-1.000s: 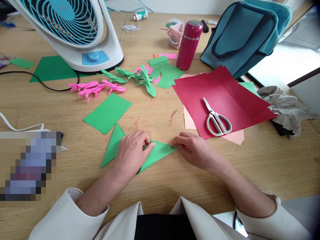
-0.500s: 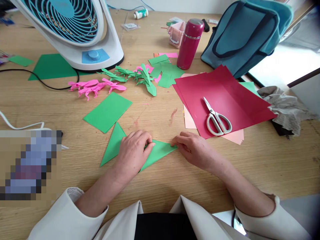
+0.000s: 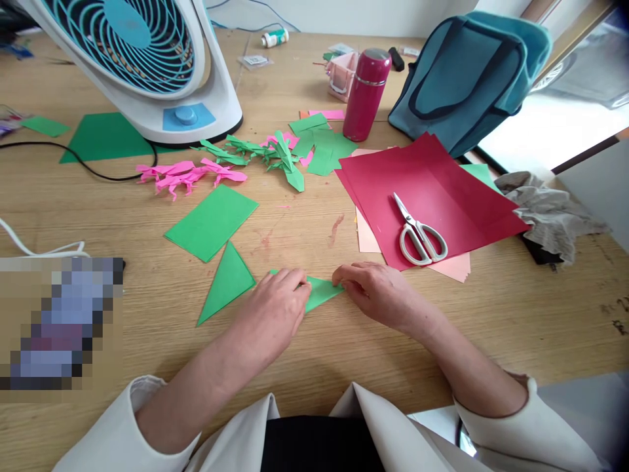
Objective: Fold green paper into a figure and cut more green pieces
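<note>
A folded green paper piece [image 3: 320,292] lies on the table between my hands. My left hand [image 3: 282,298] presses on its left part with fingers curled together, hiding much of it. At its right tip, my right hand [image 3: 366,288] pinches the paper between thumb and fingers. Left of my left hand lies a separate green paper triangle [image 3: 227,282], no longer under the fingers. Behind the triangle is a green rectangle of paper [image 3: 212,223].
Red sheets [image 3: 457,210] carry scissors [image 3: 421,237] at the right. Behind stand a fan [image 3: 216,98], a magenta bottle [image 3: 364,98] and a blue bag [image 3: 462,85]. Pink folded figures [image 3: 189,176] and green folded figures [image 3: 285,164] lie mid-table.
My left hand has shifted right along the paper, uncovering the green triangle's right corner. Less of the folded green piece shows now. The camera view has shifted slightly.
</note>
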The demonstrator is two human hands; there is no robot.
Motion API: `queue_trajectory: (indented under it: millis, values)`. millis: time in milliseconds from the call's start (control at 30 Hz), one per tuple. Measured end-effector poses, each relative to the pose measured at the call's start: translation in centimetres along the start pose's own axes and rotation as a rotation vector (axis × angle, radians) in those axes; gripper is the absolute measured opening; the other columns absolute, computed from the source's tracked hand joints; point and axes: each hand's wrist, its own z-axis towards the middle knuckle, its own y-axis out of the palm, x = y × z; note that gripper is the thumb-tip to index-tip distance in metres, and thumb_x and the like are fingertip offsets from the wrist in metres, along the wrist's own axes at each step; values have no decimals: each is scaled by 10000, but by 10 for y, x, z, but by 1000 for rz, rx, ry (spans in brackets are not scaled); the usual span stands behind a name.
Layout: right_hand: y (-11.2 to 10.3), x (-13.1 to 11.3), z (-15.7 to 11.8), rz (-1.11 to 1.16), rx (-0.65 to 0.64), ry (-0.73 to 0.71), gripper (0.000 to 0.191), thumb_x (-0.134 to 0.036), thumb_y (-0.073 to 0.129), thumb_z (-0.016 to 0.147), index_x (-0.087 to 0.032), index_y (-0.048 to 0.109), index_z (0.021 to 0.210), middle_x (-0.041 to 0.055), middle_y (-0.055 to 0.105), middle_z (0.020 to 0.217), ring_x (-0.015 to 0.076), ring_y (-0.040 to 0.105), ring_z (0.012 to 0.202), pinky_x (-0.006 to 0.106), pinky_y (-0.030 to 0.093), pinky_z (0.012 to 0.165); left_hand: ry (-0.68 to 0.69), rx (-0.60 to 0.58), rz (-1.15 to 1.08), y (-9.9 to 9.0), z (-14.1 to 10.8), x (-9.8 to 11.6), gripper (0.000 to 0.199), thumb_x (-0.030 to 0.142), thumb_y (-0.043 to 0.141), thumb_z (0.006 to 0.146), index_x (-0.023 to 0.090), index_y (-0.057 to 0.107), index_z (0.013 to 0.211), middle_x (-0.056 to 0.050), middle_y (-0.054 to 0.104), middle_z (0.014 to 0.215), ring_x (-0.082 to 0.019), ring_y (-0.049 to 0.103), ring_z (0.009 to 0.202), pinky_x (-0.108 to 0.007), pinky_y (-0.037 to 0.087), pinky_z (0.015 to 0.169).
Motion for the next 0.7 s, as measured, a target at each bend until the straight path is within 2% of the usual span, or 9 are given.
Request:
queue_trajectory:
  millis: [67,133,267,400,700]
  values:
    - [0,0,0,0,-3,12,253,-76,478,913,-215,682,971,47,683,840,177,625,783,269,397,692,-28,-26,74,1,-3,9,180,170,518,941,134,656,1052,-117,638,1029,-279,598,944,-427,466,827]
    - [1,1,0,0,13,-4,255,-70,484,910,-209,690,968,49,663,835,175,612,781,266,394,686,-50,-24,126,3,-4,15,242,232,578,927,133,631,1142,-117,649,1038,-294,599,930,-436,462,803]
    - [4,4,1,13,95,-129,230,-46,511,894,-180,698,889,56,592,832,168,562,780,259,400,689,-70,7,174,4,-5,22,360,333,669,880,178,618,1200,-97,659,1013,-290,588,908,-419,441,771]
    - [6,5,3,46,137,-238,238,-23,493,898,-156,681,834,67,564,841,170,539,781,268,426,709,-82,23,182,7,-7,25,472,409,710,840,167,616,1235,-107,657,1010,-304,572,918,-440,428,789]
    - [2,13,6,177,86,-207,253,-24,512,888,-161,723,870,61,627,837,151,594,752,258,452,686,-90,-6,164,8,-5,28,620,478,727,806,117,594,1292,-140,664,1078,-329,575,980,-480,426,868]
